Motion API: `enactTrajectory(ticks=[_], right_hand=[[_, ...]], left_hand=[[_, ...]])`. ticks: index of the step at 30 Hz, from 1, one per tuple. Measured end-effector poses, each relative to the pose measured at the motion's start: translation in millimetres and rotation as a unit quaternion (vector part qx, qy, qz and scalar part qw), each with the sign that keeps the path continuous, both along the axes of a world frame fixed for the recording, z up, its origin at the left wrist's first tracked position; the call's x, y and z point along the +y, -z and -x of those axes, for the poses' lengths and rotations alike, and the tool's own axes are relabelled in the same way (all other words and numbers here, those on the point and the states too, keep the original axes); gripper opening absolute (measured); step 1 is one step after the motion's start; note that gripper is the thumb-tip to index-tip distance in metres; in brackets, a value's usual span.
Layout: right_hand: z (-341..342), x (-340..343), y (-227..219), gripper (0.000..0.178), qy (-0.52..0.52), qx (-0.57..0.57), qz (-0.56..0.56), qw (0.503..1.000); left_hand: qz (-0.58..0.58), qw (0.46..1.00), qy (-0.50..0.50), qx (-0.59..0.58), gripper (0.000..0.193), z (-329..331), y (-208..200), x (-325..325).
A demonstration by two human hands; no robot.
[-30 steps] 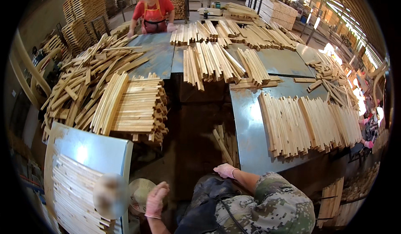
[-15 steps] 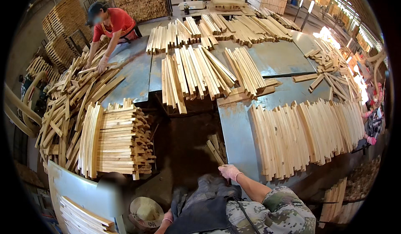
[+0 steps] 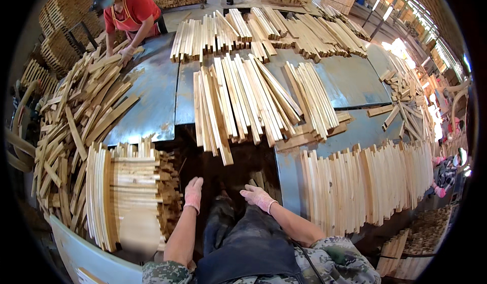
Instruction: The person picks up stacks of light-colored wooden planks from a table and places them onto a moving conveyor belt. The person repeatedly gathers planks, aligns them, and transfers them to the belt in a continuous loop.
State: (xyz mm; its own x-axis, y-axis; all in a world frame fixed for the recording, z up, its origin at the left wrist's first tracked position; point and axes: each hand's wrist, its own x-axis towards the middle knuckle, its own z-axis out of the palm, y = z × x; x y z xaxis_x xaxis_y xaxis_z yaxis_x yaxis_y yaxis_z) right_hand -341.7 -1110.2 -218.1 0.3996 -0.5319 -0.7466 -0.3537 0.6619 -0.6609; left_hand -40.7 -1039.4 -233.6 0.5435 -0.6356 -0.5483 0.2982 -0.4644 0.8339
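Note:
Both my hands wear pale pink gloves and hang over the dark gap between the tables, in front of my dark apron. Beside the stacked wood strips [image 3: 139, 175] on the left, my left hand [image 3: 193, 192] reaches forward, fingers extended and holding nothing. My right hand [image 3: 257, 198] points inward near the edge of the right table, also with fingers extended and nothing in them. Straight ahead, a loose bundle of long wood strips [image 3: 243, 99] overhangs the gap. A smaller bundle [image 3: 312, 99] lies just right of it.
A row of wood strips [image 3: 368, 185] covers much of the right table. At the far left, a person in red [image 3: 133, 10] handles a jumbled heap of strips [image 3: 76, 111]. More bundles [image 3: 210, 35] lie along the far side. Another person's pink-gloved hands [image 3: 439, 175] show at the far right.
My left hand has come up from the lower edge into the gap. My right hand has moved left from the right table's edge. The view has shifted, and the straw hat is gone from it.

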Motion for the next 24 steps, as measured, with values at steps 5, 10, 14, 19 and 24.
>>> enactTrajectory(ticks=[5,10,14,19,24], right_hand=[[-68,-71,-10,0.114,-0.108,0.175,0.143,0.968],[-129,-124,-25,0.123,-0.127,0.221,0.106,0.961],[-145,-132,-3,0.117,-0.138,0.242,0.142,0.950],[-167,-154,-33,0.104,-0.217,0.300,0.065,0.927],[-186,-172,-28,0.089,-0.232,0.268,0.060,0.933]], left_hand=[[-0.063,0.993,0.024,-0.101,0.084,-45,-5,-159],[-0.028,0.952,0.003,0.303,0.084,-93,65,-225],[-0.060,0.904,0.024,0.423,0.080,-89,47,-239],[-0.010,0.933,0.070,0.354,0.054,-84,29,-228],[-0.064,0.983,0.068,0.157,0.043,-81,9,-232]])
